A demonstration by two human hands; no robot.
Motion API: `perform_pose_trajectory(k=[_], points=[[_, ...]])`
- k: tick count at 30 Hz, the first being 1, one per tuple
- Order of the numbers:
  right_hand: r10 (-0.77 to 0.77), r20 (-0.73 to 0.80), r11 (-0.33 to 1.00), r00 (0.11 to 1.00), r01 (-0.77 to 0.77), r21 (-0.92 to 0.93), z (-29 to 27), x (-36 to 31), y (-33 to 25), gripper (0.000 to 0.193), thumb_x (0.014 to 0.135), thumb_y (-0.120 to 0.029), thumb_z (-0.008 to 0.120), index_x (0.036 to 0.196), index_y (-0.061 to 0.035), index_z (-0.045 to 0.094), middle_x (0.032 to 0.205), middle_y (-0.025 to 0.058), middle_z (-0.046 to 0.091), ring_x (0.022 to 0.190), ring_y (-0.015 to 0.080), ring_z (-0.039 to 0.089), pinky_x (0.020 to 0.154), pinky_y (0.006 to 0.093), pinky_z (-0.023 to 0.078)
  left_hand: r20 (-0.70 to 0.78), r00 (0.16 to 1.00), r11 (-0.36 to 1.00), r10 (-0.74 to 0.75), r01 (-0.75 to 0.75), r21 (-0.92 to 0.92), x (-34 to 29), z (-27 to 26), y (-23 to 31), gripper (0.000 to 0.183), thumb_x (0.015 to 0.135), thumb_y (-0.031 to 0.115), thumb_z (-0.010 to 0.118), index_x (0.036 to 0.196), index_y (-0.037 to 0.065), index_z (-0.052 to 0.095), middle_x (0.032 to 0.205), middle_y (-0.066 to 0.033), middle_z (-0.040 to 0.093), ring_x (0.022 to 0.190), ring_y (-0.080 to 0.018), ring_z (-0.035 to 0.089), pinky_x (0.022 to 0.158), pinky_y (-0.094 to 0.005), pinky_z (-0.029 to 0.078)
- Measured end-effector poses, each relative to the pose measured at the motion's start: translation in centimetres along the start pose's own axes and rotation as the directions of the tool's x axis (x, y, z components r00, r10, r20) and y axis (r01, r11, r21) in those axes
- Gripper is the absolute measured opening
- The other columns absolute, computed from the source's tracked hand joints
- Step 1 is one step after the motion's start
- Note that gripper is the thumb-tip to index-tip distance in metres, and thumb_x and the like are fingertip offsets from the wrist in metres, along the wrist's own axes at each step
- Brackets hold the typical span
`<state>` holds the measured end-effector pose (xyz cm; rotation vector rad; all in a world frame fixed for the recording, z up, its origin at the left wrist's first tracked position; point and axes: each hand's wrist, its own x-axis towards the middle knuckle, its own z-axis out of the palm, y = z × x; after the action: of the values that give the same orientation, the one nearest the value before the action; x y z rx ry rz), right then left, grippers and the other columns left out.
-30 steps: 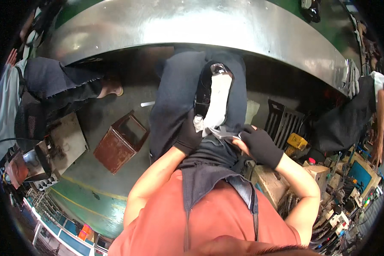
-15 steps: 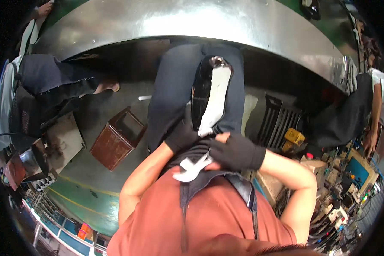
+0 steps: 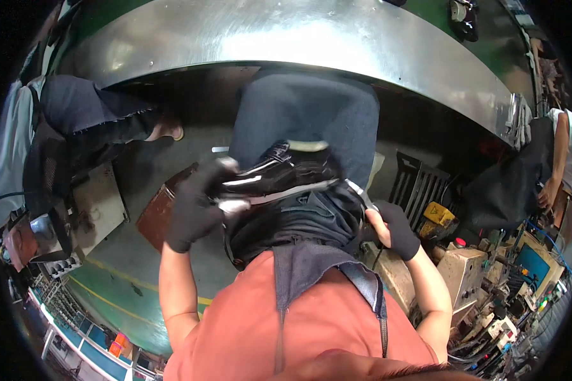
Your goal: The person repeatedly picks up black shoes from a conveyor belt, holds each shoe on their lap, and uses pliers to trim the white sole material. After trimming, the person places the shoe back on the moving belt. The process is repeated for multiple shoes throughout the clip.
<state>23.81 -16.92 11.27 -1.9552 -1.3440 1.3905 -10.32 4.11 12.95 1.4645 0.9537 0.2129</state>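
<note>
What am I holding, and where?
The left hand holds the shoe by its left end; the right hand holds a silver tool by its near end.

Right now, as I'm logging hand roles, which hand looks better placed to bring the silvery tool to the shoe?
Probably the right hand: it holds the silvery tool, tip near the right end of the shoe, while the left hand grips the other end.
</note>
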Motion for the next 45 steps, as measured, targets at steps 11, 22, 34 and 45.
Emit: perform_pose_trajectory(k=[11, 22, 34, 45], points=[[0.016, 0.172, 1.000, 0.985, -0.021, 0.023, -1.2, 3.8, -2.7, 0.034, 0.098, -0.030, 0.050, 0.084, 0.0007, 0.058, 0.069, 0.0062, 0.055, 0.068, 0.0124, 0.054, 0.064, 0.0297, 0.044, 0.071, 0.971, 0.967, 0.230, -0.220, -0.129, 8.8, 11.8, -10.1, 0.091, 0.084, 0.025, 0.069, 0.149, -0.005, 0.013, 0.151, -0.0245, 0.027, 0.140, -0.0308, 0.029, 0.112, -0.0369, 0.025], [-0.550, 0.293, 0.399, 0.782, 0.555, -0.730, -0.3, 11.5, -1.8, 0.040, 0.091, -0.042, 0.053, 0.076, -0.0053, 0.058, 0.071, 0.0115, 0.060, 0.062, 0.0292, 0.061, 0.055, 0.0379, 0.050, -0.085, 0.994, 0.542, -0.070, -0.034, -0.839, 10.8, 15.9, -12.4, 0.063, 0.100, 0.049, 0.036, 0.145, 0.005, 0.032, 0.145, -0.0093, 0.040, 0.133, -0.0213, 0.038, 0.111, -0.0390, 0.030], [-0.163, 0.311, 0.222, 0.936, 0.342, -0.913, 1.6, 6.6, -10.7, 0.033, 0.084, -0.033, 0.063, 0.081, -0.0014, 0.071, 0.084, 0.0224, 0.066, 0.075, 0.0362, 0.066, 0.068, 0.0435, 0.055, -0.342, 0.907, 0.915, 0.246, -0.334, -0.226, 12.1, 15.4, -10.0, 0.059, 0.096, 0.028, 0.047, 0.141, -0.006, 0.028, 0.135, -0.0222, 0.045, 0.127, -0.0331, 0.044, 0.107, -0.0390, 0.033], [-0.110, 0.144, 0.967, 0.983, 0.139, -0.212, -2.1, 8.5, -4.9, 0.039, 0.095, -0.038, 0.053, 0.078, -0.0029, 0.060, 0.074, 0.0214, 0.060, 0.072, 0.0397, 0.059, 0.066, 0.0462, 0.045, 0.362, 0.932, 0.281, -0.033, 0.356, -0.891, 12.6, 11.7, -4.4, 0.071, 0.098, 0.061, 0.026, 0.137, 0.005, 0.044, 0.126, -0.0121, 0.058, 0.112, -0.0257, 0.056, 0.102, -0.0373, 0.039]])
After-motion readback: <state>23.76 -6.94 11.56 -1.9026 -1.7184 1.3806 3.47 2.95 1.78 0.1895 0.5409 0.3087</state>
